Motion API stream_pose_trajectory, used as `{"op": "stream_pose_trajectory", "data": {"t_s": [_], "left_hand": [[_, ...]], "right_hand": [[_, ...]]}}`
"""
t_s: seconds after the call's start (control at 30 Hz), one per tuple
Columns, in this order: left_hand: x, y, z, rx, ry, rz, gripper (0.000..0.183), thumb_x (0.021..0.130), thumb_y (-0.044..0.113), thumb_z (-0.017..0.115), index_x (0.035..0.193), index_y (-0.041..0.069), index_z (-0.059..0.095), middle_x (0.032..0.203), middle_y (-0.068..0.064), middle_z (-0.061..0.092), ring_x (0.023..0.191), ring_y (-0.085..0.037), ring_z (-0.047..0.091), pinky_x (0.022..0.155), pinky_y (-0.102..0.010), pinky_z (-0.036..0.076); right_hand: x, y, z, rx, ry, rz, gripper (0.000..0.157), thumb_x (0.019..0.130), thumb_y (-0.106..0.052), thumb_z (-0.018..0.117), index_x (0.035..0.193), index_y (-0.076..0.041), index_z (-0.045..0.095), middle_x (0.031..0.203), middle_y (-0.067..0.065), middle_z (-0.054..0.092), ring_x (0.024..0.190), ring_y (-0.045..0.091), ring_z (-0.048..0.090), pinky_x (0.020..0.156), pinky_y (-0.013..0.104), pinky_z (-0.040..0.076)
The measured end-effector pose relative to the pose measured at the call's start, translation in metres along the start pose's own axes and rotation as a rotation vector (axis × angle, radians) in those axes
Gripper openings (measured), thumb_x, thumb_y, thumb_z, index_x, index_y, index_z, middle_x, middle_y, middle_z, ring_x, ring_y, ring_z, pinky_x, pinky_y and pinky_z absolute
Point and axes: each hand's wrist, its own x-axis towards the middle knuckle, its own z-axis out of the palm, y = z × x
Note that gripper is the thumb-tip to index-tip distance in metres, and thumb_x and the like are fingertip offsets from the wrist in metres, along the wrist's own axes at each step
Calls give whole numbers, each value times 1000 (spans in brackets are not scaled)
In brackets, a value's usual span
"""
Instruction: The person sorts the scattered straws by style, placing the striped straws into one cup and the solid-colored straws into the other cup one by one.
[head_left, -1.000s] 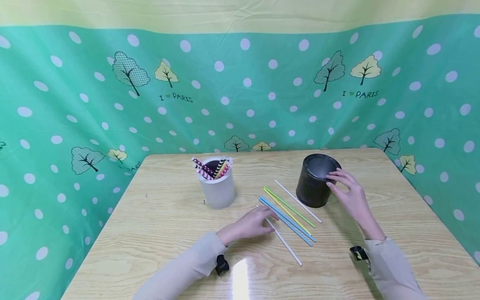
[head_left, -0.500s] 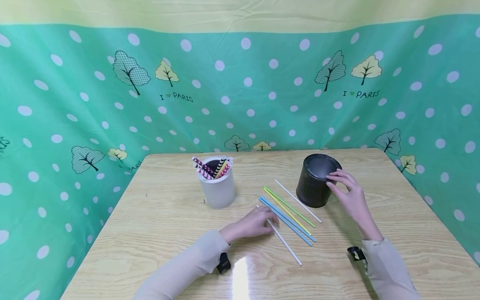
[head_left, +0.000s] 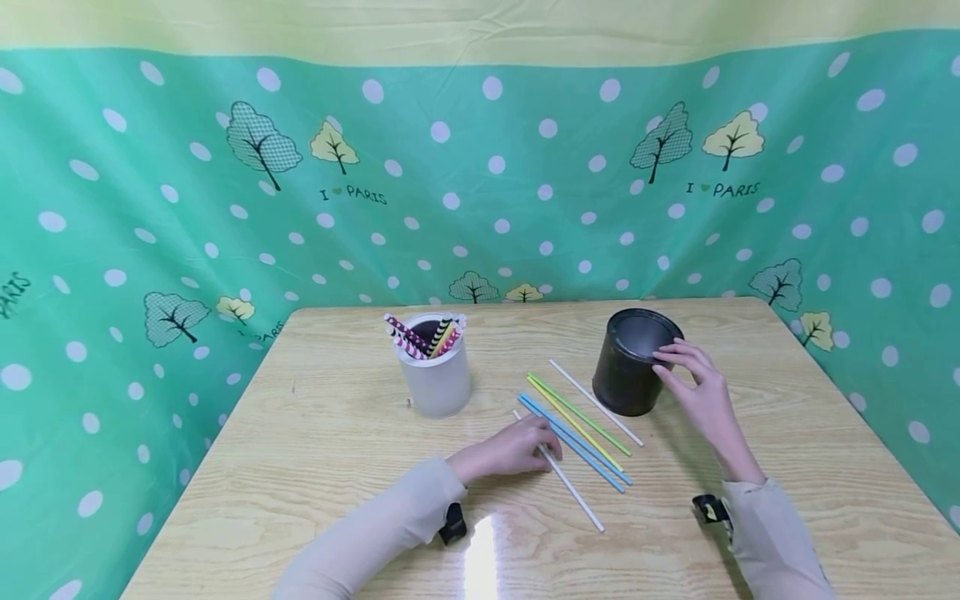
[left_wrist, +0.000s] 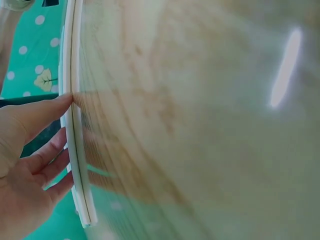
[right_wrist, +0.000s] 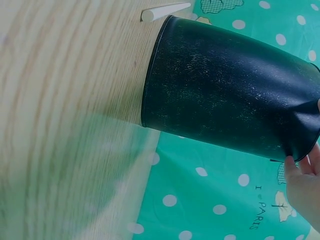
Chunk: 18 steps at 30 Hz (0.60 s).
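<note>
My left hand [head_left: 517, 447] is low over the table, thumb and curled fingertips around a white straw [head_left: 581, 502]. In the left wrist view the straw [left_wrist: 83, 192] runs upright between the thumb and fingers of the hand [left_wrist: 30, 165]. My right hand [head_left: 701, 387] pinches the near right rim of a black canister [head_left: 625, 379], fingers over the rim and thumb outside. The canister [right_wrist: 220, 85] stands on the table, and its mouth shows nothing inside. Two blue straws [head_left: 581, 446], a yellow straw [head_left: 577, 425], a green straw [head_left: 588, 417] and another white straw [head_left: 596, 402] lie between the hands.
Back left on the wooden table [head_left: 315, 433] stands a white canister [head_left: 438, 387] with several patterned straws [head_left: 411, 335] in it. Behind the table hangs a green dotted curtain [head_left: 525, 167].
My left hand has shifted slightly to the right along the white straw, its fingertips drawing in around it. My right hand and the black canister stay put, and so do the other straws.
</note>
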Motion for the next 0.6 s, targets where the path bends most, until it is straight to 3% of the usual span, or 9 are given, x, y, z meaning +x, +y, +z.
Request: {"op": "stream_pose_trajectory", "data": {"t_s": [0.17,0.23,0.33,0.4,0.5,0.53,0.6], "left_hand": [[2,1,-1,28,-28,9,17,74,20,70,90,17,66,90,4,55,87,-7,44,78,-11,35],[2,2,-2,37,-42,9,16,75,21,69,90,18,66,90,5,54,88,-7,43,78,-12,34],[3,2,-2,61,-69,-1,14,76,23,68,89,19,66,91,6,54,88,-6,42,79,-12,34],[3,3,-3,74,-88,-9,13,76,24,68,88,20,66,92,7,53,90,-7,42,80,-13,33],[5,4,-4,94,-112,-11,10,76,25,68,85,21,65,93,7,53,91,-7,41,83,-15,33],[5,4,-4,99,-119,-10,10,76,26,68,84,21,65,92,8,53,91,-7,41,83,-15,33],[6,4,-4,105,-129,-9,9,76,26,68,83,22,64,90,9,53,90,-6,41,83,-15,32]], "right_hand": [[1,-29,-2,72,-5,9,24,79,-16,67,103,-12,66,114,1,55,123,14,35,105,23,26],[3,-58,-4,100,-18,46,23,80,-12,65,102,-6,65,113,6,55,124,17,34,106,29,25],[4,-74,-3,150,-9,50,22,80,-10,65,101,-5,66,112,7,55,124,17,34,107,29,23],[5,-84,-4,104,-15,91,21,81,-6,63,101,-1,64,112,11,54,124,21,34,107,33,24],[1,-38,1,65,13,41,22,80,-9,64,103,-12,66,114,2,55,124,15,34,106,23,25],[2,-42,0,30,0,68,23,80,-8,64,103,-9,66,115,5,54,124,18,34,106,28,26],[1,-33,-1,0,-2,51,23,81,-12,64,104,-14,66,115,1,54,124,14,34,105,24,26]]}}
